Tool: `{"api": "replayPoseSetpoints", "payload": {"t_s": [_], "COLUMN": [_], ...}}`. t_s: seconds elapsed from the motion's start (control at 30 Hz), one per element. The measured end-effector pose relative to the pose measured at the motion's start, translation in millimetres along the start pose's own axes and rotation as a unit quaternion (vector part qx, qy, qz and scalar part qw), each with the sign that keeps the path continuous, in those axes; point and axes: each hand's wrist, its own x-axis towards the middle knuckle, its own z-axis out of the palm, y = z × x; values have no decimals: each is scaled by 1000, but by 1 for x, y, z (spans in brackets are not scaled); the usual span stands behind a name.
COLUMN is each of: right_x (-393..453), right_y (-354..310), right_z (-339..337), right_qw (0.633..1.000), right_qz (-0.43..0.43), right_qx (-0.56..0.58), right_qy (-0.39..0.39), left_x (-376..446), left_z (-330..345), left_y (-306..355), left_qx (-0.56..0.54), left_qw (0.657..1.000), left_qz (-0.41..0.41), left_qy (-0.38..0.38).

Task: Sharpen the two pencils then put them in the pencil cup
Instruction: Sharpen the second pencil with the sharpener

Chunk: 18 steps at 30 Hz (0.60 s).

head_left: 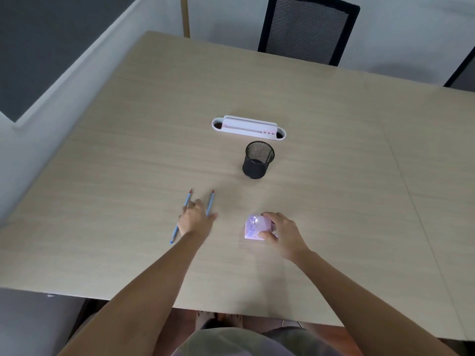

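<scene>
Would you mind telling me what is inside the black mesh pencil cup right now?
The black mesh pencil cup looks empty: only its dark bottom shows through the open top. Both blue pencils lie on the table by the left hand.

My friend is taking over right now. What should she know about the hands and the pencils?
Left hand: spread flat over the two blue pencils, not visibly gripping either.
Right hand: holding the purple sharpener on the table.
Left pencil and right pencil lie side by side on the table, red ends pointing away.
Black mesh pencil cup stands upright farther back, nothing visible in it; a white organizer sits behind it.
Done: nothing in the cup.
Left: sharpen both pencils, then drop them in the cup.
</scene>
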Motion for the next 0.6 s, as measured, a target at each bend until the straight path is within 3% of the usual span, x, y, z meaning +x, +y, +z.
{"api": "replayPoseSetpoints", "payload": {"t_s": [0.1,0.23,0.43,0.6], "right_x": [0,-2,-2,-1], "right_y": [-2,-1,3,3], "right_z": [-1,-1,0,1], "right_qw": [1000,1000,1000,1000], "right_qz": [-2,-3,-7,-7], "right_qx": [-2,6,11,15], "right_qy": [0,-3,-5,-9], "left_x": [-5,-21,-49,-51], "left_z": [13,14,11,6], "left_y": [7,8,-28,-34], "left_qx": [54,61,-147,-158], "left_qw": [997,996,974,966], "left_qz": [-16,41,168,200], "left_qy": [-51,-47,-24,-31]}}
